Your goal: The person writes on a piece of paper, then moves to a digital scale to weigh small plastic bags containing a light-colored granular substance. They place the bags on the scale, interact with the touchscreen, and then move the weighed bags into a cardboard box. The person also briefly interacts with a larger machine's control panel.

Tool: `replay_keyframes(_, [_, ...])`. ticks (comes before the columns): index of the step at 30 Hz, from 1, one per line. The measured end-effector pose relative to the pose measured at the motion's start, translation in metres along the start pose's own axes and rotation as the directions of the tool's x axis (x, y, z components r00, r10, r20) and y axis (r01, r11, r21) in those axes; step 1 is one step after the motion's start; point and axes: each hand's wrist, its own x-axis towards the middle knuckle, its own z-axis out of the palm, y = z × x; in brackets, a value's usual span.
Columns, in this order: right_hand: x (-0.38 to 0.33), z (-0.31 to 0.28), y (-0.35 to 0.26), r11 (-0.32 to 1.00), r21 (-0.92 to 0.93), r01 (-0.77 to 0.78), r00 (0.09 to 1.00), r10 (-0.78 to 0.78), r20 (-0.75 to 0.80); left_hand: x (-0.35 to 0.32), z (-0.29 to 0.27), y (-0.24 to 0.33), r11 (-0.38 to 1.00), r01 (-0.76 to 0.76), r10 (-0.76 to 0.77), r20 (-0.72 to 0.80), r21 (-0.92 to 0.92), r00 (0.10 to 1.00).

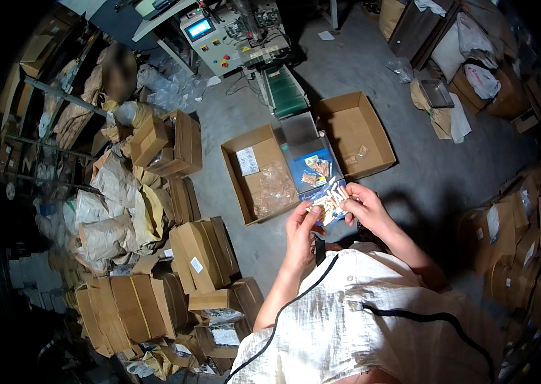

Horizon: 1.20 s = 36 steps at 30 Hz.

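Note:
A clear plastic bag of short, pale wooden dowels (pixel 331 203) is stretched between my two hands. My left hand (pixel 297 232) pinches its left side, thumb on top. On the opposite side, my right hand (pixel 366 208) grips the bag with thumb and bent fingers. Just beyond the bag lie small packets of dowels (pixel 315 171) on a blue surface (pixel 301 151) below the conveyor's end. Left of that surface, an open cardboard box (pixel 236 182) holds many similar packets (pixel 275 189). A second open box (pixel 361 118) on the right has a few packets at its bottom.
Ahead stands a machine with a control panel (pixel 209 46) and a green conveyor belt (pixel 285 89). Stacked cartons (pixel 199 256), sacks (pixel 109 233) and shelving crowd the left. More cartons (pixel 507 233) line the right, and a metal tray (pixel 436 93) lies farther off on the floor.

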Motion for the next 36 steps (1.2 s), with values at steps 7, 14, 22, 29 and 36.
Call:
replay_keyframes(7, [0.000,-0.003,0.009,1.000,-0.012,0.006,0.999,-0.005,0.047,0.002,0.000,-0.001,0.991,-0.053,0.056,-0.016,0.125,0.998])
replay_keyframes(14, [-0.003,-0.003,0.009,1.000,-0.018,-0.001,0.999,0.002,0.045,0.001,0.002,-0.003,0.989,-0.087,0.090,-0.024,0.118,0.996])
replay_keyframes(22, [-0.005,-0.001,0.010,1.000,-0.017,-0.017,0.998,0.018,0.066,-0.002,0.003,0.008,0.990,-0.067,0.066,0.014,0.121,0.998])
replay_keyframes(29, [-0.007,0.002,0.005,0.999,-0.044,-0.021,0.997,0.024,0.074,-0.001,0.004,0.014,0.973,-0.101,0.093,0.044,0.208,0.995])
replay_keyframes(36, [-0.006,0.004,0.004,0.999,-0.037,-0.026,0.997,0.029,0.072,0.006,0.004,0.015,0.953,-0.070,0.062,0.035,0.296,0.997])
